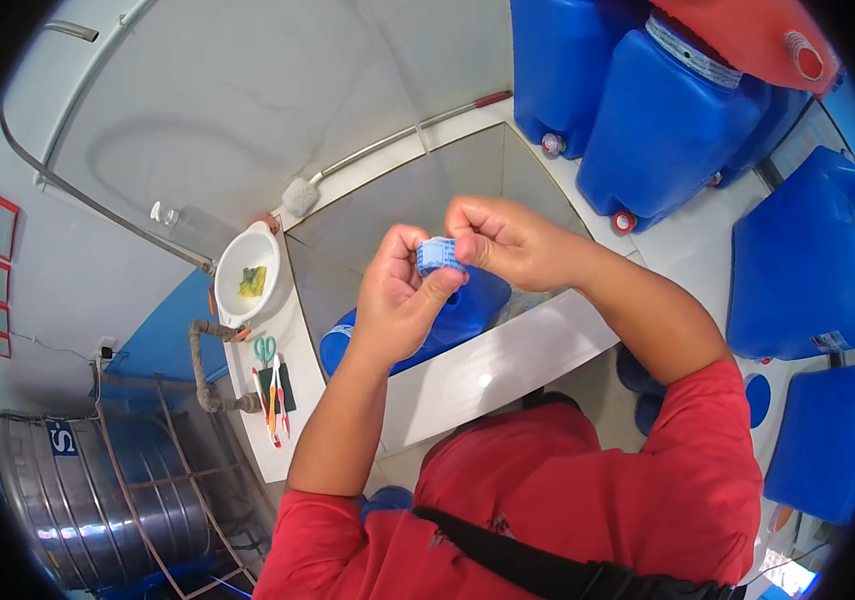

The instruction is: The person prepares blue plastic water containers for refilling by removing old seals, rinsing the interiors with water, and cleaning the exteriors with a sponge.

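Above a sunken basin, my left hand (pixel 399 304) grips a small blue-and-white printed roll or band (pixel 437 256) between thumb and fingers. From the other side, my right hand (pixel 513 244) pinches the band's edge with thumb and forefinger. The band bears printing, and whether a cap sits inside it cannot be seen. Under my hands a blue plastic water jug (pixel 465 311) lies on its side in the tiled basin (pixel 352 217), partly hidden by my left hand and forearm.
Left of the basin stand a white plastic bowl (pixel 277 281) with a yellow-green sponge (pixel 252 282), green-handled scissors (pixel 264 349) and several toothbrushes (pixel 274 397). A long-handled brush (pixel 367 154) rests along the back ledge. Blue water jugs (pixel 671 127) with taps stand at right.
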`<move>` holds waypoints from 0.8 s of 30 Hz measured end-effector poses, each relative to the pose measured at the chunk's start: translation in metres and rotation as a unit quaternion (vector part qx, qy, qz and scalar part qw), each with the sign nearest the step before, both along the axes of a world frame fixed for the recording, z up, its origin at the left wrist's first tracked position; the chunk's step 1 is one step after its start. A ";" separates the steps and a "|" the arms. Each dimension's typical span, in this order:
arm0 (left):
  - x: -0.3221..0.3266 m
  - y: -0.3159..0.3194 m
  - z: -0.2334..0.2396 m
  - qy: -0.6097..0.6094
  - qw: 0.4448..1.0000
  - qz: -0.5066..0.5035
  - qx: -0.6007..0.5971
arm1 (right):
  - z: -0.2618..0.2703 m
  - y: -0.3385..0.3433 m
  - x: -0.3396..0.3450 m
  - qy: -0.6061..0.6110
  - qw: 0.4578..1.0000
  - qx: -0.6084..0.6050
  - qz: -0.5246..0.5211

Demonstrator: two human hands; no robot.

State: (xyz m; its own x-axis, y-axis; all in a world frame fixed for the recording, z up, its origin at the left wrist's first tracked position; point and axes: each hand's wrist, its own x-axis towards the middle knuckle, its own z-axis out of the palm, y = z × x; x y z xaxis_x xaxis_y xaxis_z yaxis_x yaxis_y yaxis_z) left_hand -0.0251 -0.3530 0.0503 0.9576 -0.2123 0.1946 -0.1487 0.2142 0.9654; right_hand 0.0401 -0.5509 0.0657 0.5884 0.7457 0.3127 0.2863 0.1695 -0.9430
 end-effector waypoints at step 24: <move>0.026 0.037 0.013 0.222 0.968 -0.069 -0.100 | 0.012 0.009 0.027 -0.467 0.875 -0.034 -0.122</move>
